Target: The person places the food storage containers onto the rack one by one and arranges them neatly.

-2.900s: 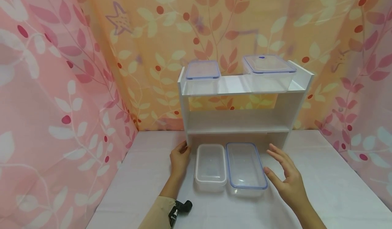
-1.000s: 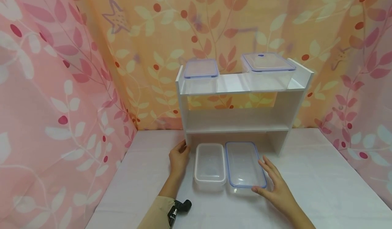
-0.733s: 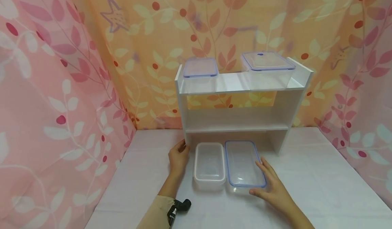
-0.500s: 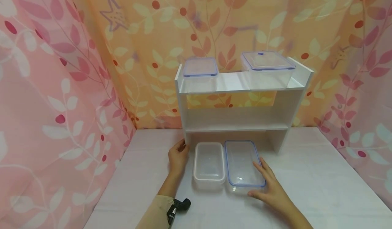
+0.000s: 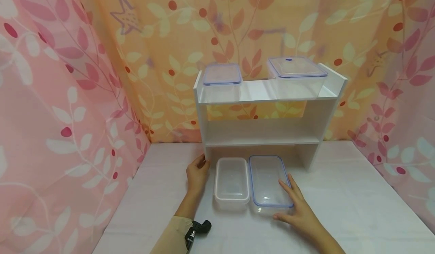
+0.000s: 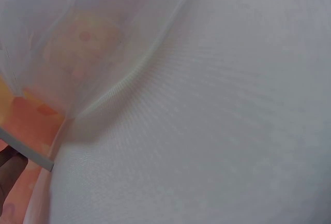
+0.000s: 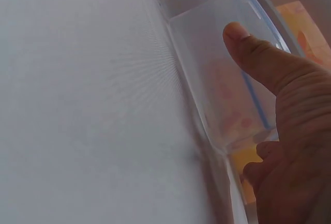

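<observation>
In the head view two clear plastic food containers lie side by side on the table before a white shelf (image 5: 261, 133). The left one has a whitish lid (image 5: 232, 180); a blue-edged lid tops the right container (image 5: 268, 182). My left hand (image 5: 197, 176) pinches the foot of the shelf's left side panel, whose edge shows at the fingers (image 6: 11, 167) in the left wrist view. My right hand (image 5: 300, 208) is at the right container's near right corner, fingers spread along its right edge, thumb (image 7: 258, 53) in front of its near wall.
On the shelf's top board stand two more clear containers, a smaller one (image 5: 222, 82) at left and a larger one (image 5: 297, 76) at right. Floral curtains (image 5: 163, 76) enclose the back and sides. White cloth (image 5: 357, 193) covers the table.
My right hand has come leftward and nearer from beside the shelf's right foot to the blue-edged container's corner. The left hand stays at the panel. The view has shifted slightly.
</observation>
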Demonstrator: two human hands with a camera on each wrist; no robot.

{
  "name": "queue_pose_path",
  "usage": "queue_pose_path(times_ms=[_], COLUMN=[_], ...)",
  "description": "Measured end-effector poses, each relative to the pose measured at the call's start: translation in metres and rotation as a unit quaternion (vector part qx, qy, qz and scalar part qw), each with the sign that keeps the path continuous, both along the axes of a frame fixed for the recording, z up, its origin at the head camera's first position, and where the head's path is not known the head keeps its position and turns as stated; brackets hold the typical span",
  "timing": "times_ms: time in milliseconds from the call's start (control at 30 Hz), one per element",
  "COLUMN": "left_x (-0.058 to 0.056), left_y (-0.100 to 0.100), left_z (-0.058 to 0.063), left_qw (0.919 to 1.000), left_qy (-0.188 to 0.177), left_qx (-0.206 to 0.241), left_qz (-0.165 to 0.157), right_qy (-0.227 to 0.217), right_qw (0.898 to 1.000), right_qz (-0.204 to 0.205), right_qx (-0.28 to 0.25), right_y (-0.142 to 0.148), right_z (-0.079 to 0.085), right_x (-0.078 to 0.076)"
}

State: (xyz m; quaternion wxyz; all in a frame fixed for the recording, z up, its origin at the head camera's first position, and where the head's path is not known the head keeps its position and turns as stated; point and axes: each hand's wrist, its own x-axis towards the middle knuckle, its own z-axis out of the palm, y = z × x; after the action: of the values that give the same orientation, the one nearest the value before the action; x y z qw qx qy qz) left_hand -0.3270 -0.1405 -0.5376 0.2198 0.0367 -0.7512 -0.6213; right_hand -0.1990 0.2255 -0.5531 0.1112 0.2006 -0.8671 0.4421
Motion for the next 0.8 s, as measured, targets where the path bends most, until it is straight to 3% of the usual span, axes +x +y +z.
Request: queue_pose_path(times_ms=[800], left_x=[0.0017], left_y=[0.0005], left_z=[0.0014], left_qw=[1.0000], left_qy=[-0.001], left_qx=[0.002], left_qz=[-0.006], right_qy=[0.047], right_qw=[0.998], right_qz=[-0.034], right_qx=[0.021], right_y=[0.0012], right_z=[-0.0017], right_x=[0.0008])
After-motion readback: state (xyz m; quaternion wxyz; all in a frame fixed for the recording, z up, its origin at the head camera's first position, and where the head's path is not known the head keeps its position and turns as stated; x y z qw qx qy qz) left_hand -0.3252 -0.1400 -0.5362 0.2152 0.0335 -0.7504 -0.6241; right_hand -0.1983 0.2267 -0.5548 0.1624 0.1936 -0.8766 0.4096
